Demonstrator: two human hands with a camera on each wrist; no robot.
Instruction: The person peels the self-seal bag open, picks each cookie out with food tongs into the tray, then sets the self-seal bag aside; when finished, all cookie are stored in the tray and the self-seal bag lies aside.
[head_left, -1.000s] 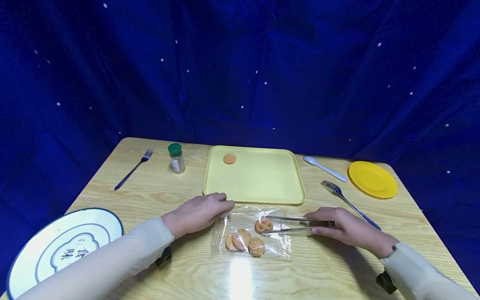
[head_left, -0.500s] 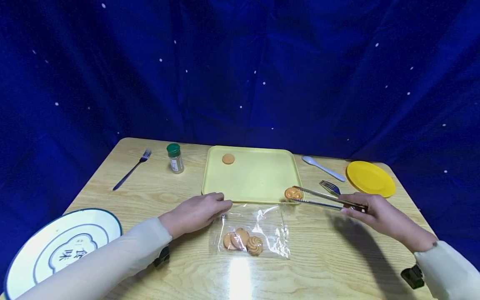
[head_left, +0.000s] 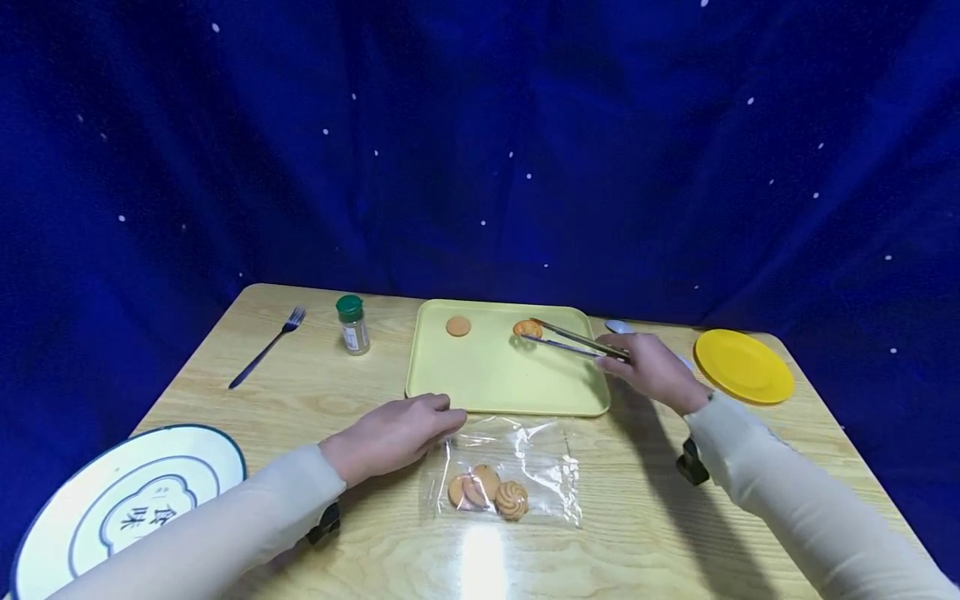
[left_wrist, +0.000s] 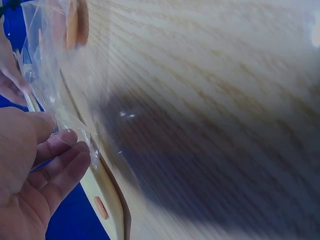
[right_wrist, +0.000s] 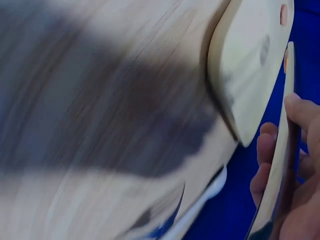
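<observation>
My right hand (head_left: 651, 367) grips metal tongs (head_left: 577, 339) above the right part of the pale yellow tray (head_left: 510, 392). A pretzel-shaped cookie (head_left: 527, 328) is held between the tong tips, over the tray's back half. On the tray's back left lies a round flat cookie (head_left: 458, 326). My left hand (head_left: 397, 432) pinches the upper left corner of a clear plastic bag (head_left: 551, 475), as its wrist view shows. Inside the bag are two round cookies (head_left: 483, 483) and a swirl cookie (head_left: 512, 500). In the right wrist view the tongs (right_wrist: 280, 165) run along the fingers.
A green-capped spice jar (head_left: 352, 325) and a fork (head_left: 266, 348) stand left of the tray. At the front left lies a large white plate (head_left: 67, 517). A spoon (head_left: 618, 327), partly behind my right hand, and a yellow plate (head_left: 742, 365) are on the right.
My right hand has carried the pretzel-shaped cookie in the tongs out of the bag, first rightward, then forward and left over the tray. My left hand stays at the bag corner.
</observation>
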